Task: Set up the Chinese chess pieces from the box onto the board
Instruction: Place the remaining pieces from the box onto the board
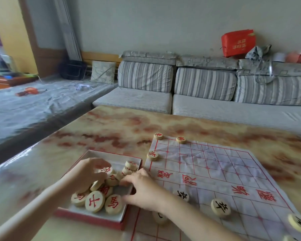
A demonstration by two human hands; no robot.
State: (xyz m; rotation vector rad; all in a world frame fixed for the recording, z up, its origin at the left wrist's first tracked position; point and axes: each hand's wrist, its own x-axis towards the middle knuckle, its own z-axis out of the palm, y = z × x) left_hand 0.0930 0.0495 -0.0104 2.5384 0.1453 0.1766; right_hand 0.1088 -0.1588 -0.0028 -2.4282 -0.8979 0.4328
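Both hands are digging in the box (pixel 132 160). Left hand (pixel 89 171) is curled over red pieces (pixel 95 201); right hand (pixel 142 190) pinches something, can't tell what.

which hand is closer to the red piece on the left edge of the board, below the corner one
Right. The right hand reaches over the box's near-right wall, just below and left of that red piece. The left hand is deeper in the box, farther left.
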